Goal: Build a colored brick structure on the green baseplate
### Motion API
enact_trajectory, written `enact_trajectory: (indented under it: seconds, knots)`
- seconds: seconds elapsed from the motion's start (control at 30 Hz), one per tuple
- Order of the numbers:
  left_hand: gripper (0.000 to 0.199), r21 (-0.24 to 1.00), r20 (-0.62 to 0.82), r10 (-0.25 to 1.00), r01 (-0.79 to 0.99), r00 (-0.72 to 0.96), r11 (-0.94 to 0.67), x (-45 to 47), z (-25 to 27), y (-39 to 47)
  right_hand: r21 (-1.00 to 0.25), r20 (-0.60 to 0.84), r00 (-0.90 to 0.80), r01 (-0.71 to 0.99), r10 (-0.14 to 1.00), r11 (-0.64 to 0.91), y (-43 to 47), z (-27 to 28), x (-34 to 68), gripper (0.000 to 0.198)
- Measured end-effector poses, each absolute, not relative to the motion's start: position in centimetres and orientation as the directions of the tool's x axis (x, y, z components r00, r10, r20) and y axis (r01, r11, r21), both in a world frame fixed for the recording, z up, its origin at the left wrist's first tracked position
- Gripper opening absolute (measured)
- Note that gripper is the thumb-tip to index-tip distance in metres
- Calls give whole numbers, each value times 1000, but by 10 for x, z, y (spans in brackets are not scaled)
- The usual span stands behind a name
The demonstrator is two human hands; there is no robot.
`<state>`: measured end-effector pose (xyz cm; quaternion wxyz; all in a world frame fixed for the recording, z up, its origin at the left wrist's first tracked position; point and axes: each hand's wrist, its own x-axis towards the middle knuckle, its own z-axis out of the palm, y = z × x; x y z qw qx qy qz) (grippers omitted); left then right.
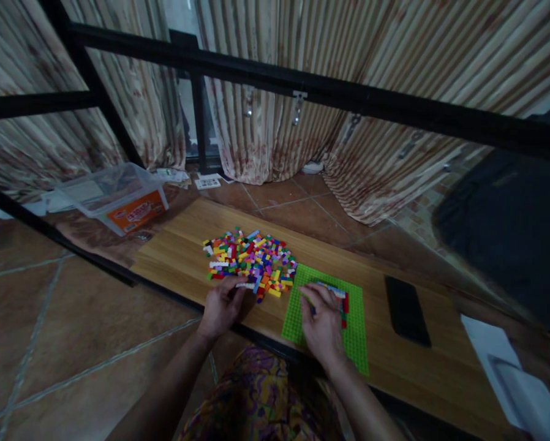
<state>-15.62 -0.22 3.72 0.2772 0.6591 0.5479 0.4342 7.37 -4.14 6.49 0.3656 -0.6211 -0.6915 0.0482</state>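
Observation:
My left hand is closed in a pinch at the near edge of a heap of loose toy bricks. Between its thumb and fingers sits a long white brick, its tip close to a blue brick in the heap. On the right, my right hand hovers over or rests on a green studded baseplate; which, I cannot tell. Its fingers are loosely bent and apart, with nothing visible in them. Beside and partly beneath that hand, red, white, blue and green bricks are set on the baseplate, some hidden by it.
Everything stands on a low wooden table. A black phone-like slab lies right of the baseplate. Beyond the table's left end is a clear plastic bin with an orange label. A black metal bar crosses before the curtains.

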Motion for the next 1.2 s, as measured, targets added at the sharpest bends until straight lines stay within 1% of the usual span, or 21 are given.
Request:
enact_trajectory:
  seconds: [0.1, 0.27, 0.47, 0.57, 0.63, 0.73, 0.87, 1.0, 1.1, 1.2]
  knots:
    - [22, 858, 261, 965, 449, 34, -248, -157, 36, -3, -502, 402, -40, 826, 915, 257, -27, 63, 56, 27]
    - [22, 869, 256, 965, 425, 54, -254, -158, 33, -4, -461, 370, -119, 838, 922, 293, 3, 61, 32, 26]
    - [20, 864, 273, 961, 426, 50, -268, -158, 35, -6, -357, 341, -247, 859, 907, 368, 31, 52, 14, 36]
    - [20, 867, 269, 962, 423, 47, -263, -158, 35, -6, -326, 331, -281, 862, 901, 388, 31, 47, 19, 30]
    - [20, 868, 271, 962, 420, 45, -264, -158, 35, -7, -313, 323, -293, 865, 900, 393, 27, 45, 28, 26]
    - [19, 870, 269, 962, 416, 52, -266, -158, 36, -8, -296, 318, -290, 874, 902, 385, 25, 47, 43, 25]
    - [19, 865, 259, 962, 422, 91, -272, -158, 39, -10, -298, 338, -243, 889, 909, 349, 38, 50, 52, 24]
    - [21, 844, 266, 951, 439, 156, -308, -160, 41, -11, -304, 357, -189, 903, 915, 305, 66, 53, 42, 28]
    - [25, 812, 284, 936, 468, 207, -350, -161, 42, -12, -295, 327, -182, 913, 927, 283, 79, 53, 33, 27]
    - [29, 787, 301, 923, 485, 240, -383, -160, 39, -12, -331, 293, -192, 898, 937, 288, 76, 51, 32, 25]
